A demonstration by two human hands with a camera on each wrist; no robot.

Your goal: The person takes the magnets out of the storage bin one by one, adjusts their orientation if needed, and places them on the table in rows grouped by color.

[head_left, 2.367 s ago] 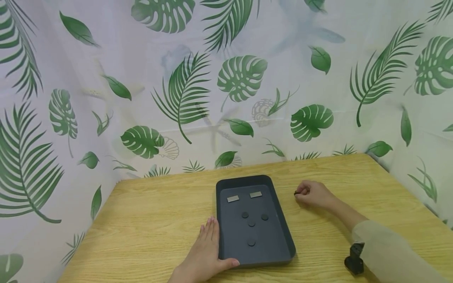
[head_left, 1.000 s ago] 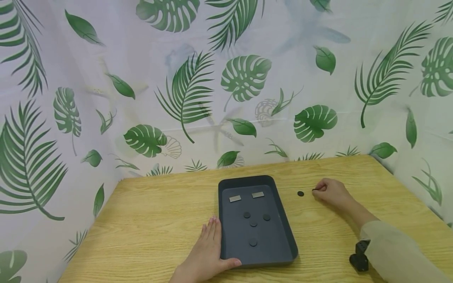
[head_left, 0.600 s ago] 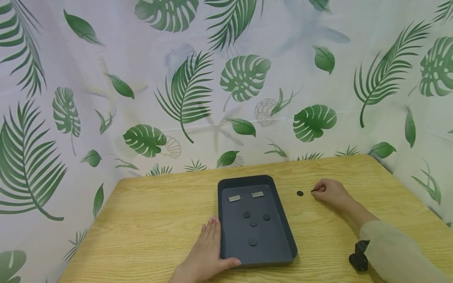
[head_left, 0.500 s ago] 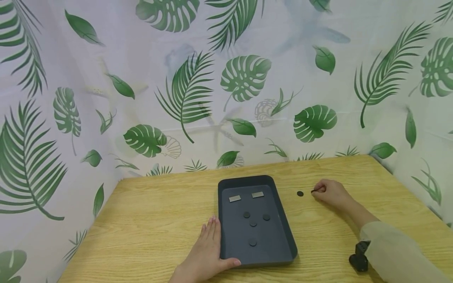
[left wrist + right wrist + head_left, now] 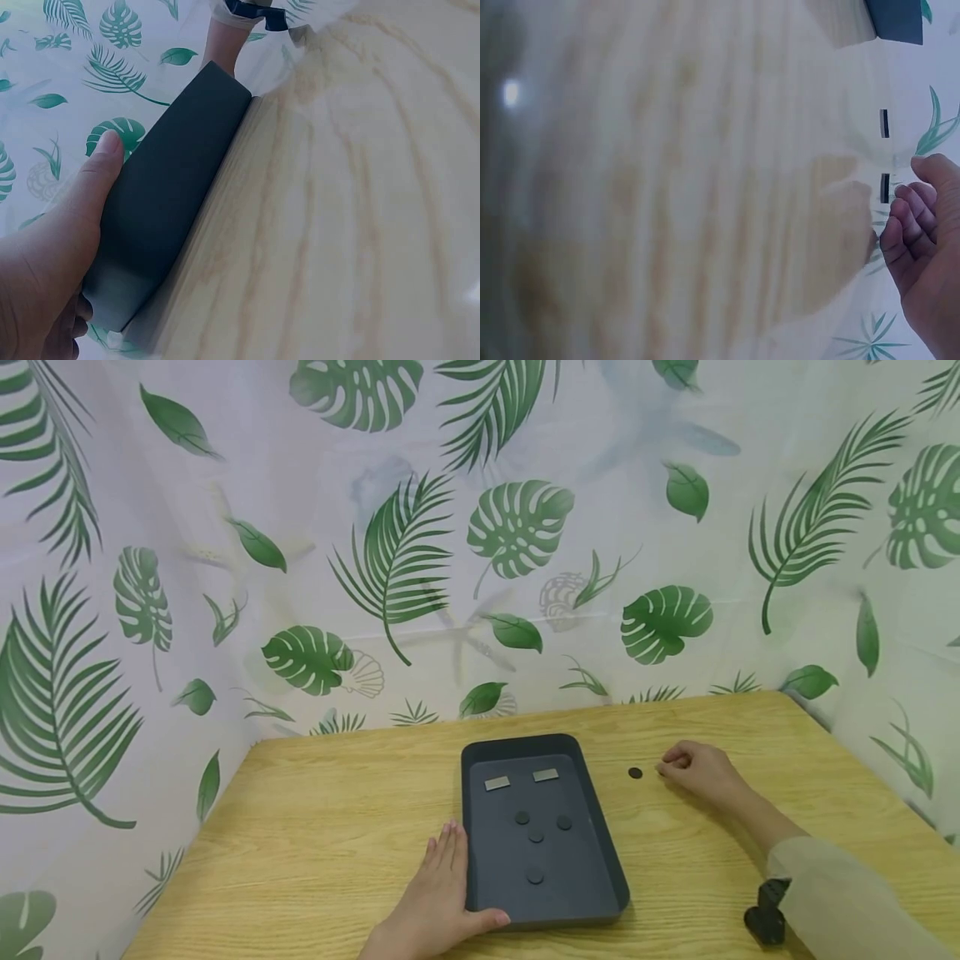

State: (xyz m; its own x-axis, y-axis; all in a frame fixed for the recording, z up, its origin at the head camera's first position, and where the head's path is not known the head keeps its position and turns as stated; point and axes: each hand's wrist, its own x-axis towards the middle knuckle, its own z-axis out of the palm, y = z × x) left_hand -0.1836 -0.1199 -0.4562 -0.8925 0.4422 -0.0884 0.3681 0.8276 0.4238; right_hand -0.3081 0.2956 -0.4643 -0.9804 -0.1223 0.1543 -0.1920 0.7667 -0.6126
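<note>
My left hand (image 5: 438,893) lies along the left side and near left corner of a dark grey rectangular tray (image 5: 622,893), fingers straight against its wall. In the left wrist view, the thumb (image 5: 105,161) rests by the tray's rim. Several small dark discs (image 5: 535,876) and two silver rectangular plates (image 5: 497,783) lie on the tray floor. To the tray's right, my right hand (image 5: 701,770) has bent fingers low over the table. Two dark discs show flat on the table in the right wrist view: a farther disc (image 5: 884,124) and a nearer disc (image 5: 885,187) right by the fingertips.
The wood-grain table (image 5: 337,827) ends at a leaf-printed cloth (image 5: 420,568) behind and at both sides. A black device (image 5: 767,912) is fixed at the right sleeve's cuff.
Since the oldest frame, my right hand has moved right, leaving one disc on the table. The dark disc edge at its fingertips half a second ago no longer shows in the head view. Left hand unchanged.
</note>
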